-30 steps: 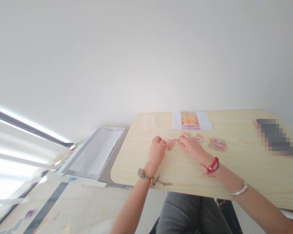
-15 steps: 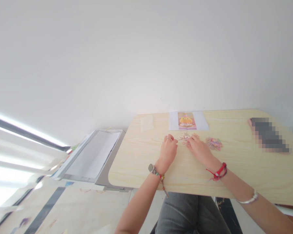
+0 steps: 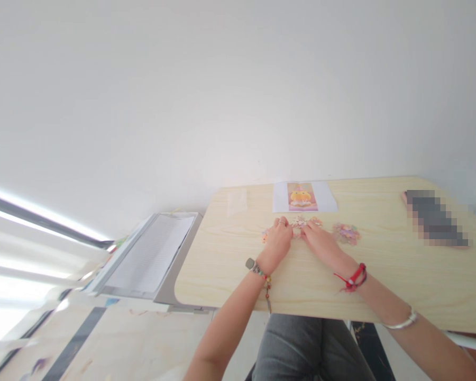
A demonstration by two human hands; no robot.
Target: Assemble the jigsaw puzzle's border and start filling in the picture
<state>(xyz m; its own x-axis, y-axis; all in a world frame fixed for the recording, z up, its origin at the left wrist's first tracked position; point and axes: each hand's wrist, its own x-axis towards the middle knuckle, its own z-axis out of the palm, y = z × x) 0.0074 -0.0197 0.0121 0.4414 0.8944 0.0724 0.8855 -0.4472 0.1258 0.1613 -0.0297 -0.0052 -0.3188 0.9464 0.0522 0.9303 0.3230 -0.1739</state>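
Left hand [image 3: 278,238]: fingers curled, and whether they pinch a piece, I can't tell!
Right hand [image 3: 320,242]: facing it, fingers bent down, hold equally hidden.
Middle puzzle pieces [image 3: 300,220]: on the table [image 3: 222,259], just beyond the fingers, strung out longest left to right (single pieces too small to read a direction).
Right pile [image 3: 346,233]: near the right hand.
Printed sheet [image 3: 327,197]: farther back, long side crosswise.
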